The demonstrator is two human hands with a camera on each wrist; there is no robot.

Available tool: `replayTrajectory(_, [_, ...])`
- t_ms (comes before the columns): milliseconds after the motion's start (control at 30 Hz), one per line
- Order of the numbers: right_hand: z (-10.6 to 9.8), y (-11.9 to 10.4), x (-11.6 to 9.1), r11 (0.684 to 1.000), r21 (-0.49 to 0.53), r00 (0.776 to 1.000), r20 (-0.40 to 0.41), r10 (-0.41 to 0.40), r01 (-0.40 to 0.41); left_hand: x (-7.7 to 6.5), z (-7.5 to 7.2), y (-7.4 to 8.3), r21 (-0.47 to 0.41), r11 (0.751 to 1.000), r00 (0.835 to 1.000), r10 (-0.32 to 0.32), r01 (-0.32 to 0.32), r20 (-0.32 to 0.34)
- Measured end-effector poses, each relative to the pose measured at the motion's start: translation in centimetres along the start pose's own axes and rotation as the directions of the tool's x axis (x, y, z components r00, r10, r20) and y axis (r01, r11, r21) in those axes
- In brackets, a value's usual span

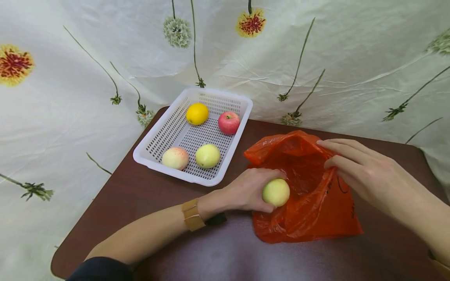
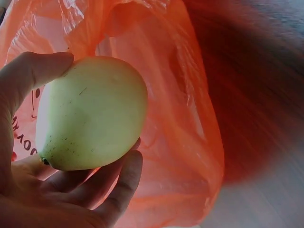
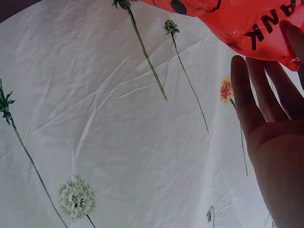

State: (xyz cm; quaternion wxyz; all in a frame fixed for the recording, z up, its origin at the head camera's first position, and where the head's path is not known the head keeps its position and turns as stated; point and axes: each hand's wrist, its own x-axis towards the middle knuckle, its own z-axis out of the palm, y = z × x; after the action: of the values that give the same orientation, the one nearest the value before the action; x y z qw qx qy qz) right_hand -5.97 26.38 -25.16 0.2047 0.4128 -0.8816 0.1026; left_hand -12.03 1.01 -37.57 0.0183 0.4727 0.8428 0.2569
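Note:
My left hand (image 1: 246,191) grips a smooth, pale green fruit (image 1: 276,192) at the mouth of a red plastic bag (image 1: 330,218). In the left wrist view the fruit (image 2: 95,114) is egg-shaped with a small dark stem end; the thumb lies on one side and the fingers on the other. My right hand (image 1: 372,175) holds the bag's far right rim, fingers nearly straight over the edge. Dark printed letters show on the bag (image 3: 266,33) in the right wrist view, close to the thumb. The bag's mouth gapes towards the left hand; its bottom is hidden.
A white perforated basket (image 1: 138,154) stands at the back left of the dark brown table (image 1: 147,218). In it lie a yellow fruit (image 1: 197,114), a red apple (image 1: 229,123), a peach (image 1: 175,158) and a pale green fruit (image 1: 208,156). A flowered cloth (image 1: 105,39) hangs behind.

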Motion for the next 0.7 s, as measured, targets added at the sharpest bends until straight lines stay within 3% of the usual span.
replayTrajectory(700, [0.1,0.0,-0.1,0.999,0.043,1.0,-0.028,-0.003,0.004,3.2,1.4,0.2,-0.031,0.999,0.999,-0.041,0.041,-0.004])
